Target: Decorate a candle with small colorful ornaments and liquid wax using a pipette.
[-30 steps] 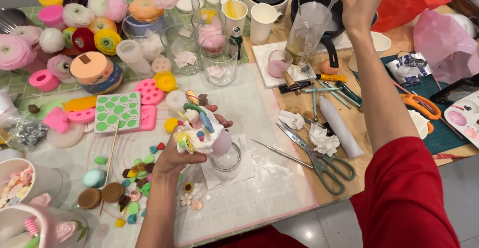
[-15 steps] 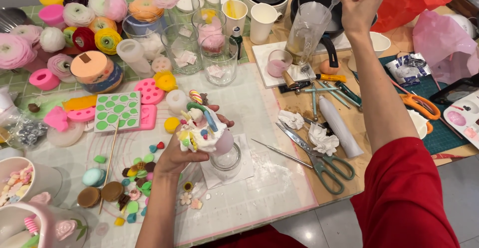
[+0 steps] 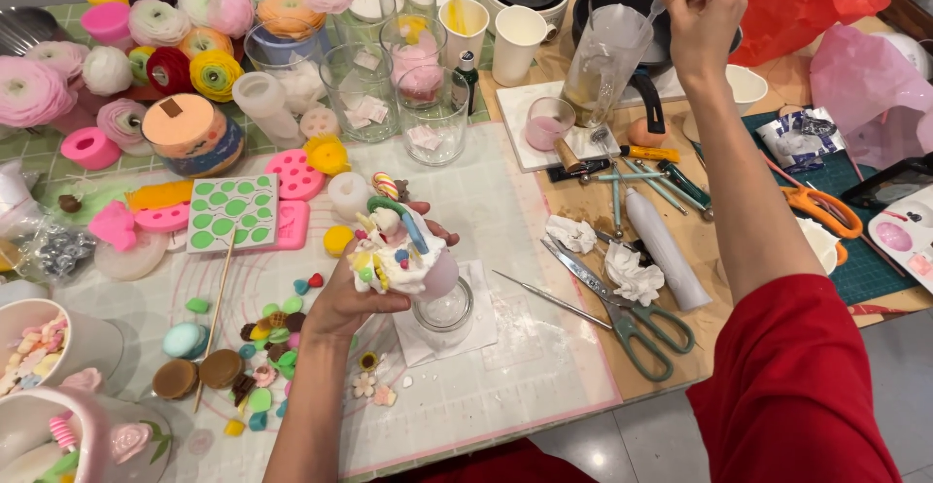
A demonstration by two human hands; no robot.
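Crowded counter (image 3: 544, 347): left hand (image 3: 355, 293) grips the decorated candle (image 3: 398, 255); right hand (image 3: 705, 12) pinches a dropper far up-right over the measuring cup (image 3: 603, 60).

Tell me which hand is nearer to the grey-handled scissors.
Left. The left hand, holding the decorated candle, sits just left of the scissors; the right hand is raised far behind them over the clear pitcher.
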